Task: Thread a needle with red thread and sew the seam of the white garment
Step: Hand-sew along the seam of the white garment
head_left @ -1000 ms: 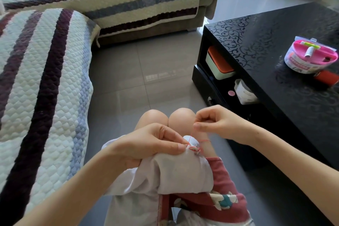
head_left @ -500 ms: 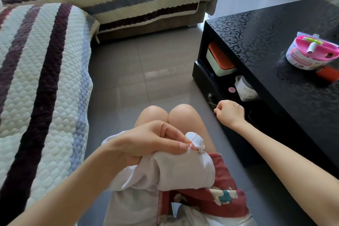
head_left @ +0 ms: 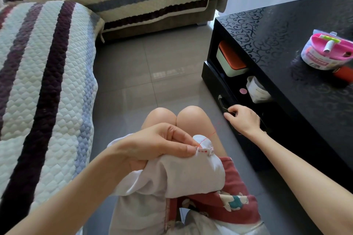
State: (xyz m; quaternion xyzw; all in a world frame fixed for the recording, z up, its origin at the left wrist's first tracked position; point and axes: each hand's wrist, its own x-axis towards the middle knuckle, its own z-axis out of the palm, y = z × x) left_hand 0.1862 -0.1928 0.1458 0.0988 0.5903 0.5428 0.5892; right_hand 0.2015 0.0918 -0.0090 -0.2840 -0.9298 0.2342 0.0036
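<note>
Left hand pinches the white cloth garment at its seam — right hand, aside, pinches a thin metal needle trailing fine red thread.

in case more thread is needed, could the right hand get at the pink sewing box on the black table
Probably: the black table lies bare between right hand and pink sewing box, but its grip holds the needle, with red thread running to the white garment.
</note>
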